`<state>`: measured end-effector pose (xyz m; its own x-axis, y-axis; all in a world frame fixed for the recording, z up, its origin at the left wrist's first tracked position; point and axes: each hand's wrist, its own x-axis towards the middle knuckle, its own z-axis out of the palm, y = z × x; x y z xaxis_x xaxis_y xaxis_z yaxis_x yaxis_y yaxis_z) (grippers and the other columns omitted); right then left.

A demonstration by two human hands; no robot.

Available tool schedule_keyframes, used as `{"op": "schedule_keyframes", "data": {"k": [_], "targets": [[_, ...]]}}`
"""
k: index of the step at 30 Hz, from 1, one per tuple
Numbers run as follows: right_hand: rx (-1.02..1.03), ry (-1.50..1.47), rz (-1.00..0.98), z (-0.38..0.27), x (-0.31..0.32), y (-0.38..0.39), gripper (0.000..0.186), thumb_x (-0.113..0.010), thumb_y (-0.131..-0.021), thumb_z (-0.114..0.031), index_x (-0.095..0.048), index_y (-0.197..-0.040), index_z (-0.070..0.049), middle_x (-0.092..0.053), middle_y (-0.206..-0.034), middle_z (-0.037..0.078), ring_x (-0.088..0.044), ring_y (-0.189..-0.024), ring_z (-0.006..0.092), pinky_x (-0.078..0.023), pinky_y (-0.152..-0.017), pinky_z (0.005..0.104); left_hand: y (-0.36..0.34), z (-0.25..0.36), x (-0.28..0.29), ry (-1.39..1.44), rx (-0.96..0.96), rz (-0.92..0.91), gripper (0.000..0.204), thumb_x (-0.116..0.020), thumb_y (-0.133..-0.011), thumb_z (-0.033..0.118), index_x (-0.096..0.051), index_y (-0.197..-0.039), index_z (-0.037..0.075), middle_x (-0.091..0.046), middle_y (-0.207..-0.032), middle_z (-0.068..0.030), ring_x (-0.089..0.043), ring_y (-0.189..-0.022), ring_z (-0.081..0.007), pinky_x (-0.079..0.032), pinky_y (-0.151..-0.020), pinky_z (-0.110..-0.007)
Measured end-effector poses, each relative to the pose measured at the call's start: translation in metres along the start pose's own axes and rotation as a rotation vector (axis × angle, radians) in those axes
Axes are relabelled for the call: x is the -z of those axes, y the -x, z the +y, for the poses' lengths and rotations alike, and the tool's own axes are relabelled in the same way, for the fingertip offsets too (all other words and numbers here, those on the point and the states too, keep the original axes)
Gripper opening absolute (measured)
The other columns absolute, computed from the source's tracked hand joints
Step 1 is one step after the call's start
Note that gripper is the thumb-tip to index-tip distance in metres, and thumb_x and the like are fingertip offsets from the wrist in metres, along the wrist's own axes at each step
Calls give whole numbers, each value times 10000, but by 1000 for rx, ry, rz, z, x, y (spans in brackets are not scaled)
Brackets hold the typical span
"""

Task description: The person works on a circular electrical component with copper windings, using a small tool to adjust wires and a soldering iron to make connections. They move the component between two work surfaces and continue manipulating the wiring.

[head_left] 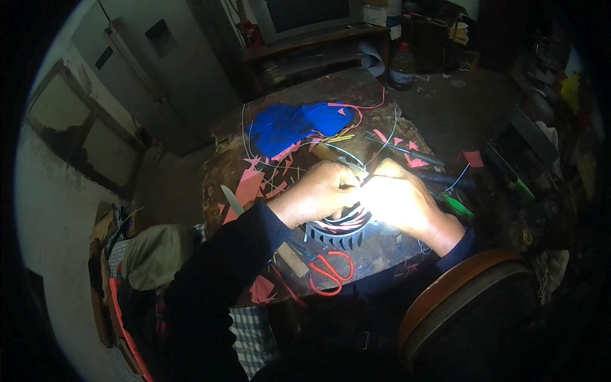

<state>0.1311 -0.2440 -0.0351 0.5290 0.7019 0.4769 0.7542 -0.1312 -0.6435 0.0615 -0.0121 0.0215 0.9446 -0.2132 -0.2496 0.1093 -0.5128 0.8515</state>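
My left hand (321, 194) and my right hand (404, 197) meet over a round, ribbed metal motor stator (334, 239) that has reddish strips and dark windings inside its ring. The fingers of both hands are pinched together close to each other. Glare washes out much of the right hand, and what either hand grips is too small or hidden to name. A pale flat piece (352, 167) shows just beyond the left fingers. Scissors (332, 275) with red handles lie on the near side of the stator.
Blue cloth (299, 124) lies across the worn wooden table (382, 251), with pink paper scraps (248, 184) and thin wires around it. A knife blade (231, 199) is by my left forearm. Dark rods (414, 155) lie at the right. A red-capped bottle (401, 67) stands beyond.
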Motion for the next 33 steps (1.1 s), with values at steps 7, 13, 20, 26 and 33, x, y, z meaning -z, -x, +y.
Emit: {"op": "schedule_keyframes", "data": {"k": [7, 13, 20, 26, 33], "targets": [[-12, -143, 51, -3, 19, -7, 176, -783, -994, -147, -809, -1115, -22, -757, -1005, 141, -740, -939, 321, -619, -852, 439, -3, -9, -4, -108, -79, -12, 176, -747, -1059, 131, -740, -938, 3, -634, -719, 10, -563, -639, -45, -466, -601, -273], [19, -11, 34, -12, 25, -1, 171, -793, -942, -116, -821, -1103, -64, -760, -1028, 129, -753, -967, 304, -631, -861, 413, 12, -22, -24, -205, -193, 163, 163, -788, -1029, 113, -732, -965, -26, -715, -788, -51, -629, -760, -70, -549, -700, -316], [105, 112, -66, -19, 7, -1, 181, -792, -946, -63, -817, -1125, -59, -770, -1112, 143, -770, -988, 365, -632, -861, 445, 30, -16, -11, 95, -253, 197, 121, -727, -1112, 60, -767, -1194, -19, -787, -1079, -35, -716, -981, -87, -588, -871, -275], [113, 165, -71, -22, 5, -2, 186, -833, -919, -17, -816, -1104, -21, -798, -1065, 166, -790, -1001, 377, -645, -868, 452, 67, -5, 38, 6, -416, 459, 172, -755, -1067, 29, -781, -1233, -7, -798, -1158, -100, -770, -1041, -167, -621, -907, -316], [158, 178, -95, -17, 5, -5, 171, -808, -950, -124, -798, -1119, -101, -759, -1100, 133, -777, -922, 366, -643, -797, 475, 79, -16, 20, -782, -567, 261, 374, -878, -955, 138, -795, -1306, 40, -812, -1206, -179, -797, -1095, -354, -643, -1024, -455]]}}
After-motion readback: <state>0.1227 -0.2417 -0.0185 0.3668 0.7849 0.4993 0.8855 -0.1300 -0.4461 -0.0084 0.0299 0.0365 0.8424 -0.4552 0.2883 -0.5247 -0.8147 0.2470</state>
